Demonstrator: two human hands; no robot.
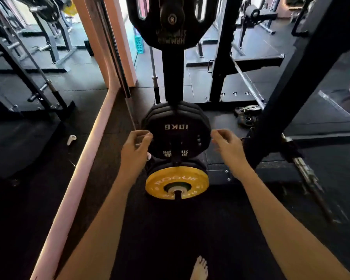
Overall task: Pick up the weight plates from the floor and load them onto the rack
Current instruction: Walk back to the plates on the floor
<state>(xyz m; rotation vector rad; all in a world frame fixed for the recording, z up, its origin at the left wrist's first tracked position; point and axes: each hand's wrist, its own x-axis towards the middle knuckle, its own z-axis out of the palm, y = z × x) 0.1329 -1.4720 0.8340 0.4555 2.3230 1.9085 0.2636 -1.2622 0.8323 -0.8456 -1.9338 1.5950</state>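
Observation:
A black 10KG weight plate [176, 130] hangs on a peg of the black plate rack post [173, 73], in front of other black plates. My left hand [136, 150] is at the plate's left edge with fingers loosely curled. At the plate's right edge, my right hand [227, 147] has relaxed, slightly blurred fingers. Whether either hand touches the plate is unclear. Below, a yellow Rogue plate [177, 181] sits on a lower peg. A large black plate [170, 19] hangs on the top peg. Several small plates [247, 115] lie on the floor to the right.
A mirror wall with a pink frame [83, 164] runs along the left. A black rack upright [297, 77] slants at the right, with a barbell [309, 174] low beside it. My bare foot [199, 268] stands on black rubber flooring. A white object [71, 139] shows in the mirror.

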